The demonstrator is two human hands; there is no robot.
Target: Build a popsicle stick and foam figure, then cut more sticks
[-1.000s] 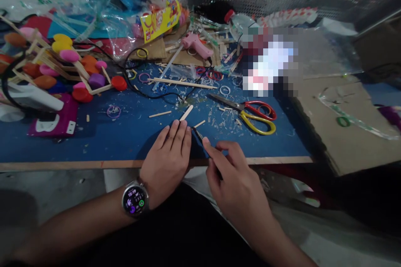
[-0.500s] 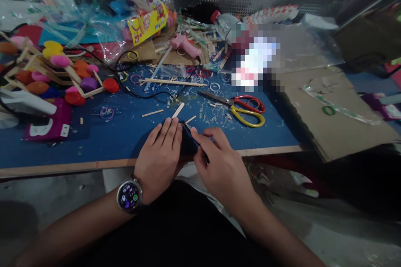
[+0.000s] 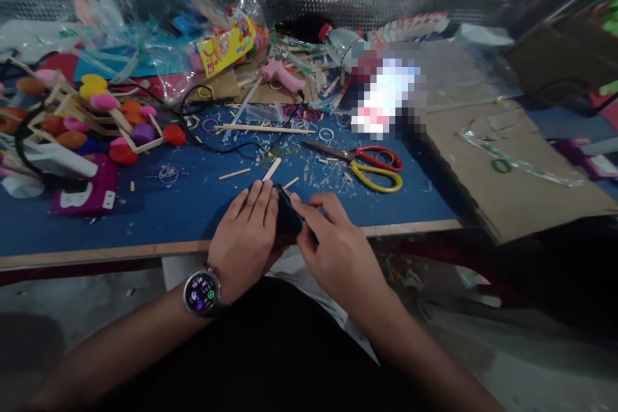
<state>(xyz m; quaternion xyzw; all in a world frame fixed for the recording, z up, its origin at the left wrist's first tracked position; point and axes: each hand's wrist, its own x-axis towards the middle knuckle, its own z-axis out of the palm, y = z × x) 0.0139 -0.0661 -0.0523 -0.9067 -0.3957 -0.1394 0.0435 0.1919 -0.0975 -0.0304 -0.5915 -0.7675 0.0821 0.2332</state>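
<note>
My left hand [image 3: 247, 232] lies flat near the table's front edge, its fingers stretched out side by side. From beneath its fingertips pokes a wooden craft stick [image 3: 272, 169], pinned to the tabletop. My right hand [image 3: 333, 238] is closed around a slim dark tool that looks like a craft knife [image 3: 286, 192]; most of it is hidden by the fingers. Its tip is close to the left fingertips. A short stick piece [image 3: 291, 183] lies just beyond that tip, and another stick piece [image 3: 234, 174] lies ahead of my left hand.
Scissors [image 3: 369, 164] with red and yellow handles lie right of centre. Behind are a pink glue gun [image 3: 282, 75] with its black cable, long sticks [image 3: 268, 129] and a plastic bottle [image 3: 340, 45]. A stick-and-pompom build [image 3: 103, 112] stands left, cardboard [image 3: 526, 187] right.
The view has shifted slightly, so the table's things sit a little differently in frame. Both hands keep nearly the same pose, with the tool still beside the left fingertips.
</note>
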